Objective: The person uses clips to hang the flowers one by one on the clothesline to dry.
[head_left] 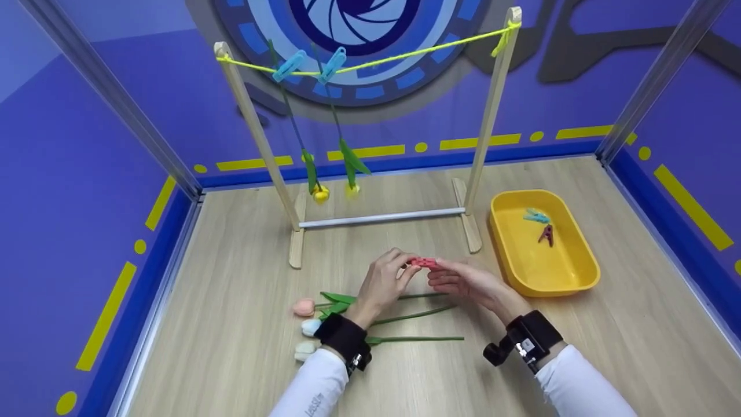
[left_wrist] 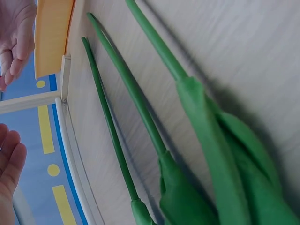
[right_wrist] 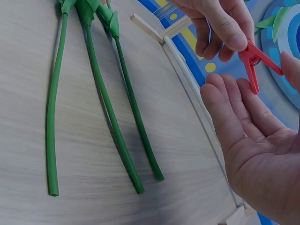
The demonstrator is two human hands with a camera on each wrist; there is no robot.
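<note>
A red clothespin (right_wrist: pixel 254 58) is between my hands, above the table. My left hand (head_left: pixel 382 282) pinches one end of it. At its spread legs, the thumb and a fingertip of my right hand (head_left: pixel 472 285) hold it from the other side. Below lie three artificial tulips: pink (head_left: pixel 304 307), pale blue (head_left: pixel 311 328) and white (head_left: pixel 304 350). Their green stems (right_wrist: pixel 105 108) point right, partly covered by my left hand and wrist in the head view. Two yellow tulips (head_left: pixel 321 194) hang head down from a yellow string (head_left: pixel 405 55), each clipped by a blue clothespin (head_left: pixel 332 65).
A wooden rack (head_left: pixel 489 116) carries the string between two posts, with a white bar (head_left: pixel 382 219) low across it. To the right stands a yellow bin (head_left: pixel 509 260) holding a blue clothespin (head_left: pixel 536 216) and a dark red one (head_left: pixel 546 235). Blue walls enclose the table.
</note>
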